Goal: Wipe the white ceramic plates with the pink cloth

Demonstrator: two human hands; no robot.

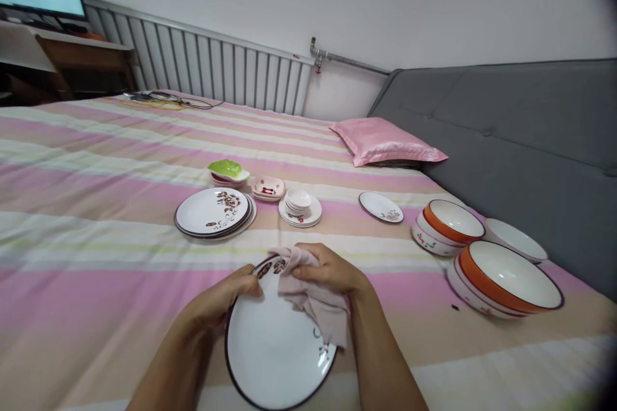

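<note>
A white plate [270, 347] with a dark rim and brown flower pattern is tilted toward me, held above the bed. My left hand [234, 295] grips its left edge, thumb on the face and fingers hidden behind. A pale pink cloth [313, 302] is bunched in my right hand [330, 270], which presses it on the plate's upper right rim; the cloth's loose end hangs over the plate's right side. Just beyond my hands sits a stack of similar plates [212, 212], and a single smaller plate [380, 207] lies farther right.
Behind are a green leaf-shaped dish [227, 170], pink dishes [268, 187] and small white bowls [298, 199] on saucers. Orange-banded bowls [511, 276] stand at right, near the grey headboard [506, 115]. A pink pillow [385, 141] and cables [168, 101] lie farther back on the striped bedsheet [120, 270].
</note>
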